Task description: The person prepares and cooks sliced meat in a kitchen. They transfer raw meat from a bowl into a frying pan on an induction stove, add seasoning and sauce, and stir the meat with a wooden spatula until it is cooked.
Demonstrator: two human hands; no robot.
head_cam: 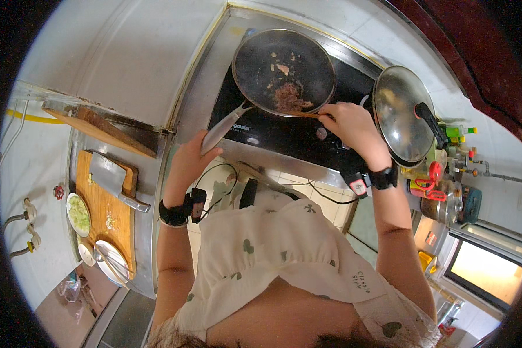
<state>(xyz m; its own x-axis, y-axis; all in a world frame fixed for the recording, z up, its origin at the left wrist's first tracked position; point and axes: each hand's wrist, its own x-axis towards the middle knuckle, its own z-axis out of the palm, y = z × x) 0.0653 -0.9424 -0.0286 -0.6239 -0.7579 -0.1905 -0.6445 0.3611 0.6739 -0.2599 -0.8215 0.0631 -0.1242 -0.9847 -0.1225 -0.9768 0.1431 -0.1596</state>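
A dark frying pan [261, 56] rests on the black cooktop [282, 135]. Around the end of its metal handle [227, 126] my left hand [191, 165] is closed. My right hand [350, 128] grips a wooden utensil [304, 114] at the pan's near right rim; the utensil's far end reaches in beside the food and its exact shape is hard to make out. Browned, shredded-looking food [288, 97] is heaped at the pan's near side. Pale chopped bits [282, 68] lie scattered further up the pan floor.
Right of the cooktop stands a second pan under a glass lid [402, 117], near bottles [456, 130] and red-handled scissors [430, 189]. On the left, a cleaver [108, 172] lies on a wooden cutting board [98, 209], beside a bowl of chopped green vegetable [78, 215] and a white plate [113, 263] holding utensils.
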